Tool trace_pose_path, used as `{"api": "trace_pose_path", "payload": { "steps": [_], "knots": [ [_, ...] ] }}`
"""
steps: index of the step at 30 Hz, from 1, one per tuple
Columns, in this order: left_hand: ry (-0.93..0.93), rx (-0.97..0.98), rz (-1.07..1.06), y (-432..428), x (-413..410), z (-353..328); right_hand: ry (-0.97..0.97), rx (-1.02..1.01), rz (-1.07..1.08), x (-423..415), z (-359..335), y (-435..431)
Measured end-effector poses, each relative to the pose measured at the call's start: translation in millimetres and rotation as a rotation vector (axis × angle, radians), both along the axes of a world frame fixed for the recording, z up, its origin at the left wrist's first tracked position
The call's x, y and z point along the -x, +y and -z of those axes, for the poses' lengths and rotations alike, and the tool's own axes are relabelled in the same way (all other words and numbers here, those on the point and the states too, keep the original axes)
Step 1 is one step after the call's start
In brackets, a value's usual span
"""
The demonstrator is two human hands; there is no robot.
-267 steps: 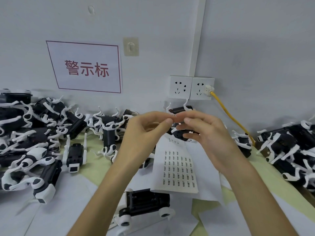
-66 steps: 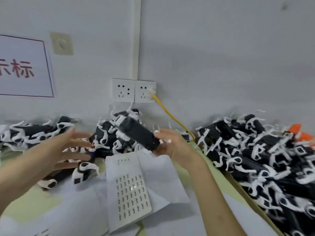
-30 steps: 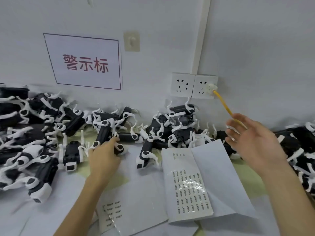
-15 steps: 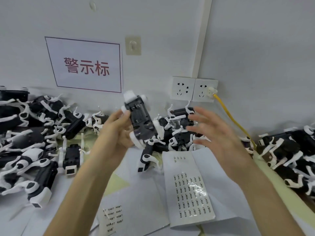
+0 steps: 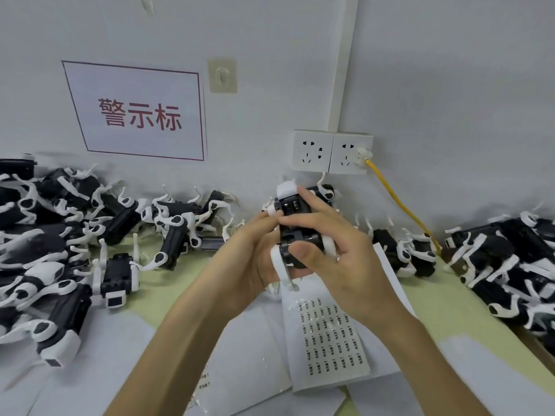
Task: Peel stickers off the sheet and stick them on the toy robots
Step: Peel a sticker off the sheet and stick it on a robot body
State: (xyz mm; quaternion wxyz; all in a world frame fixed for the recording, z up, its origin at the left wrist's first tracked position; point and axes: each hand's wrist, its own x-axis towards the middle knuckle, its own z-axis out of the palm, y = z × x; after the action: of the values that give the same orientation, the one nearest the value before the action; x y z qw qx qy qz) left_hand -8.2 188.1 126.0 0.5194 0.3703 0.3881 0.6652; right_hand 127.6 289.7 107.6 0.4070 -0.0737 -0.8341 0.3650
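Note:
A black-and-white toy robot (image 5: 292, 210) is held up over the table, underside toward me, white head end pointing up. My left hand (image 5: 250, 259) grips it from the left and below. My right hand (image 5: 336, 250) grips it from the right, thumb on its lower end and fingers curled over its middle. Below the hands lies the sticker sheet (image 5: 327, 337), white with rows of small black-printed stickers; its top edge is hidden behind the robot and my right hand.
Piles of toy robots lie at the left (image 5: 45, 235), along the wall (image 5: 183, 223) and at the right (image 5: 510, 265). Loose white paper sheets (image 5: 90, 355) cover the front of the green table. A yellow cable (image 5: 399, 202) runs from the wall socket (image 5: 350, 153).
My left hand picked a robot from the wall pile and lifted it to the middle. My right hand came in from the right and now grips it too.

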Motion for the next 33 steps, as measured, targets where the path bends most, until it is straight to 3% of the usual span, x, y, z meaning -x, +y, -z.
{"api": "trace_pose_path", "payload": {
  "steps": [6, 12, 16, 21, 27, 30, 33],
  "knots": [
    [0.107, 0.019, -0.172, -3, 15, -1, 0.009, -0.101, 0.02, 2, 2, 1],
    [0.235, 0.077, -0.162, -4, 20, -2, -0.271, -0.167, -0.06, 1, 5, -1],
    [0.19, 0.108, -0.149, -3, 22, -1, -0.155, -0.08, -0.059, -1, 0, -1],
    [0.039, 0.097, -0.351, -3, 25, 2, -0.046, -0.029, 0.115, -20, -14, 16],
    [0.038, 0.074, -0.406, -11, 44, -1, -0.487, 0.088, 0.53, -42, 0, 62],
    [0.086, 0.088, -0.472, -7, 42, 4, -0.565, 0.177, 0.624, -29, 21, 64],
    [0.063, 0.121, -0.478, -4, 42, 7, -0.774, 0.09, 0.66, -14, 44, 58]
  ]
}}
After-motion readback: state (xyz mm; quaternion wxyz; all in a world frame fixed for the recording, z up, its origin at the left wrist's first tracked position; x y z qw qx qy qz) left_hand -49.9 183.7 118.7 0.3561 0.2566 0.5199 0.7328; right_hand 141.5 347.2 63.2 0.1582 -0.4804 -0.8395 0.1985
